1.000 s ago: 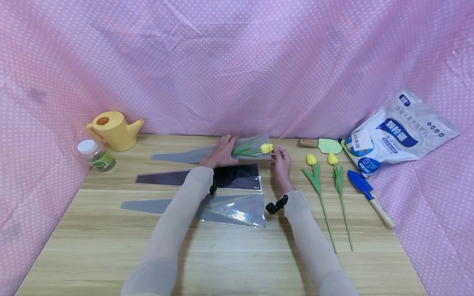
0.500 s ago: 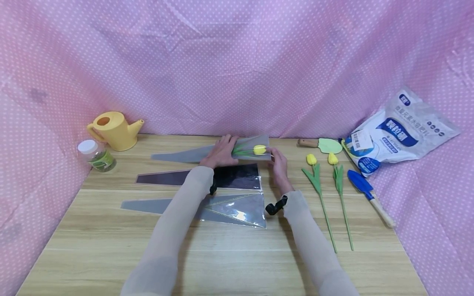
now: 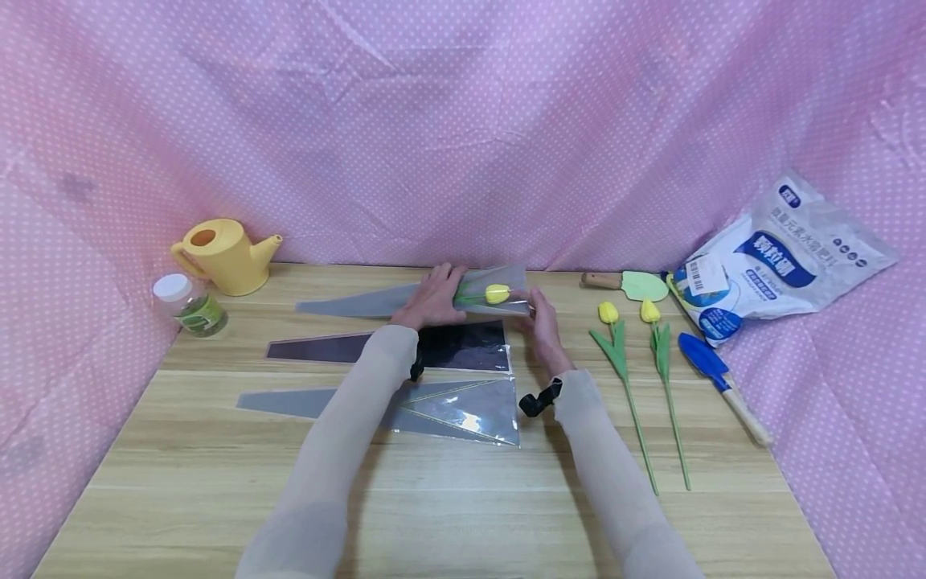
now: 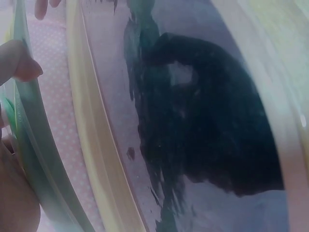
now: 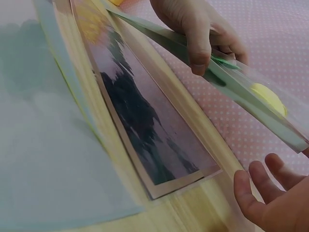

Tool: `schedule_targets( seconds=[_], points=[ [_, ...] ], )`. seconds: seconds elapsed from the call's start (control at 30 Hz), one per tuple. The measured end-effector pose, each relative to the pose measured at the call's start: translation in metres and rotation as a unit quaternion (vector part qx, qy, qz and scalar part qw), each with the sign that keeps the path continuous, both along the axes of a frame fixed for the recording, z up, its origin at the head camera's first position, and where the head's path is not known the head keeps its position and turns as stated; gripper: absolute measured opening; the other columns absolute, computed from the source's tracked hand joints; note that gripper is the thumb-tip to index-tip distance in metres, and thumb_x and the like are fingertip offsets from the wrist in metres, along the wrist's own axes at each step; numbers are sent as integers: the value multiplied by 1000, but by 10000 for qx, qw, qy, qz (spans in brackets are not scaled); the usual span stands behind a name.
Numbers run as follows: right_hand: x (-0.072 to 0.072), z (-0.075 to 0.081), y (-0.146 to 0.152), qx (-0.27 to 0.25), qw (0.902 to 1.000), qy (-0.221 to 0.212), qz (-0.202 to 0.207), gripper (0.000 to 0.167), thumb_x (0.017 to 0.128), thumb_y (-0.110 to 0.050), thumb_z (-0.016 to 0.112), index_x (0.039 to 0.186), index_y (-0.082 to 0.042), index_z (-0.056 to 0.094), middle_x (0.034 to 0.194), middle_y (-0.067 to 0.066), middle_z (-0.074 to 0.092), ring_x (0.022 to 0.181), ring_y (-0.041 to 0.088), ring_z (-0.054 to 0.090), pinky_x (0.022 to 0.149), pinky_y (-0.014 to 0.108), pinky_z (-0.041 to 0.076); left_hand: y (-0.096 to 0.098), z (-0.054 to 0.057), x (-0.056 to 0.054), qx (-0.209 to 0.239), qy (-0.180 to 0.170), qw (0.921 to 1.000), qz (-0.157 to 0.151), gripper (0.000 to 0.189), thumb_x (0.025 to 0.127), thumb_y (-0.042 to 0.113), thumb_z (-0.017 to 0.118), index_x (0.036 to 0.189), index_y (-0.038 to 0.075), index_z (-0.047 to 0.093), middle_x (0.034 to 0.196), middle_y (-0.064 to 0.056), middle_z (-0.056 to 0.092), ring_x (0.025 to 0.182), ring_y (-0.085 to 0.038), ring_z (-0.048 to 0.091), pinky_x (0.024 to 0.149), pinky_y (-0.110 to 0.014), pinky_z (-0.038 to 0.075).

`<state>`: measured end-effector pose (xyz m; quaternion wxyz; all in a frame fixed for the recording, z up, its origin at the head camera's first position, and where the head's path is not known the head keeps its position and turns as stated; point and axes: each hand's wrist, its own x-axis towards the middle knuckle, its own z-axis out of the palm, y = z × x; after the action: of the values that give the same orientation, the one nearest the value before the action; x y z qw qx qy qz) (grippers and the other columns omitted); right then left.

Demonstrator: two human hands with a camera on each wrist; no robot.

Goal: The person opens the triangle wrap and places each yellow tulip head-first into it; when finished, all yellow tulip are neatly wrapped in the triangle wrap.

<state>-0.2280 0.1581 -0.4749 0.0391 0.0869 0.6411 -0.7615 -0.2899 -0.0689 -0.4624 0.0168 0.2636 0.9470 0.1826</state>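
Note:
Near the back edge of the table, my left hand point(image 3: 434, 297) grips a long, tapered grey flower sleeve point(image 3: 350, 304) around its middle. Through the clear front of the sleeve shows a yellow tulip point(image 3: 497, 293) lying inside; my left hand covers its lower part. My right hand point(image 3: 542, 326) is at the wide mouth of the sleeve, touching its near corner. In the right wrist view, several fingers point(image 5: 258, 181) of that hand are spread and relaxed below the sleeve, while its thumb is out of frame.
A dark sleeve point(image 3: 463, 346) and another grey sleeve point(image 3: 448, 414) lie in front. On the right are two tulips point(image 3: 615, 354), a green trowel point(image 3: 644, 285), a blue trowel point(image 3: 702, 354) and a fertilizer bag point(image 3: 774, 257). A watering can point(image 3: 227, 257) and jar point(image 3: 191, 305) stand left.
The tulip's yellow head has slid left, from the mouth of the sleeve to farther inside. My right hand has moved slightly, while my left hand has kept its place on the sleeve.

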Motion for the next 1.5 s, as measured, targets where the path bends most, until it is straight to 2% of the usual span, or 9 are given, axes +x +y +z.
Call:
schedule_targets(
  seconds=[0.17,0.33,0.43,0.53,0.7,0.9,1.07,1.3,1.5],
  points=[
    [-2,2,2,103,9998,-14,177,53,107,-40,37,137,2,53,131,12,58,96,7,61,90,32,52,-1,1,-1,48,-10,10000,50,84,80,31,71,152,10,35,129,-12,46,112,-28,41,97,-43,39],
    [-5,2,5,316,9994,-130,-65,37,104,-29,51,128,-2,57,107,-4,62,94,10,61,86,30,56,-5,-1,-1,-11,51,9999,144,83,81,32,72,152,11,35,129,-12,45,116,-29,41,100,-45,37],
    [-7,0,7,690,9972,-209,-194,27,101,-23,58,118,-3,62,95,-9,61,95,14,59,85,31,56,-8,-1,-1,-52,16,9997,230,83,82,33,72,153,13,33,130,-12,44,115,-29,40,99,-45,36],
    [-9,-1,8,1089,9935,-239,-205,23,99,-18,61,114,-2,64,92,-10,60,98,18,60,82,30,55,-11,-1,-1,-68,-42,9995,312,83,83,33,71,153,13,32,129,-12,44,113,-28,40,98,-45,35],
    [-12,-2,8,1327,9906,-276,-167,23,98,-16,62,114,1,64,92,-8,61,102,23,63,79,29,56,-14,0,-3,-147,-172,9991,345,83,85,34,71,154,12,30,132,-13,43,117,-29,40,100,-45,34],
    [-14,-6,4,1546,9876,-257,-118,22,97,-15,63,111,3,66,83,-10,61,85,14,60,72,23,54,-17,-2,-8,-232,-293,9987,356,84,86,33,71,156,11,29,134,-14,42,121,-31,40,102,-46,35],
    [-17,-10,2,1811,9831,-254,-49,25,97,-14,63,113,4,67,83,-7,62,77,10,58,66,19,51,-21,-5,-11,-263,-407,9982,351,86,87,33,72,157,11,27,144,-15,40,131,-33,38,110,-50,33],
    [-25,-14,1,2014,9795,-60,-64,21,94,-10,64,106,7,69,68,-8,59,63,6,56,55,16,48,-23,-9,-14,-370,-539,9973,339,90,88,37,72,159,12,23,145,-15,41,133,-34,39,112,-54,31],
    [-31,-16,2,2345,9717,-259,75,21,94,-12,65,105,5,71,70,-5,61,59,7,56,51,17,49,-23,-7,-15,-430,-745,9956,366,92,88,40,72,160,13,21,149,-15,39,136,-33,36,118,-57,24]
  ],
)
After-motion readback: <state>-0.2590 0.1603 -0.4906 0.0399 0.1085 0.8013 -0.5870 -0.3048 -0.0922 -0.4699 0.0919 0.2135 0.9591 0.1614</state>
